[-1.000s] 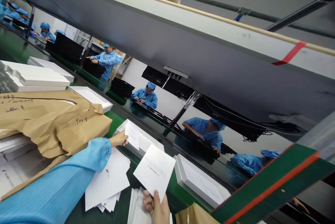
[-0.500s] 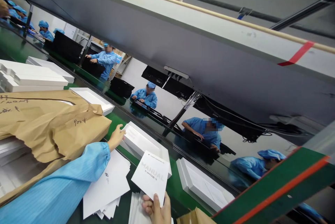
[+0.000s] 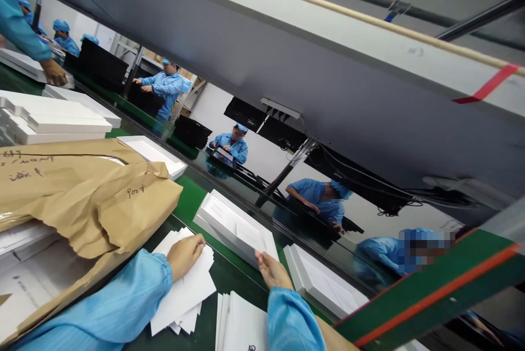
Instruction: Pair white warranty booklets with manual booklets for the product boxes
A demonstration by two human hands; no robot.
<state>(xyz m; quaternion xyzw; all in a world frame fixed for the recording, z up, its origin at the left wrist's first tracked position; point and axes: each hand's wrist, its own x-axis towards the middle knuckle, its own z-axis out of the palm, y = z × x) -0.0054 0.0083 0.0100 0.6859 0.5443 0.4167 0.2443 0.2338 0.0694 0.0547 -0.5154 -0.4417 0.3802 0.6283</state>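
Note:
My left hand [image 3: 186, 257], fingers curled closed, is over a loose pile of white printed sheets [image 3: 192, 291]; its fingertips are partly hidden, so I cannot make out whether a sheet is pinched. My right hand [image 3: 274, 273] has its fingers stretched out at the near right end of an open white box [image 3: 215, 225]. White paper lies inside that box. Below my right hand is a stack of white booklets [image 3: 241, 321], partly covered by my sleeve.
A torn brown paper package [image 3: 135, 209] holding white papers lies at left. Other white boxes [image 3: 320, 280] [image 3: 156, 154] line the green conveyor belt [image 3: 191, 195]. A co-worker's hand [image 3: 55, 72] touches a box at far left. A green frame with an orange stripe [image 3: 438, 291] slants across the right.
My right hand has moved up to the box and no longer holds the white manual. My left hand has left the box's far end and come down over the sheets. A co-worker's arm has entered at left.

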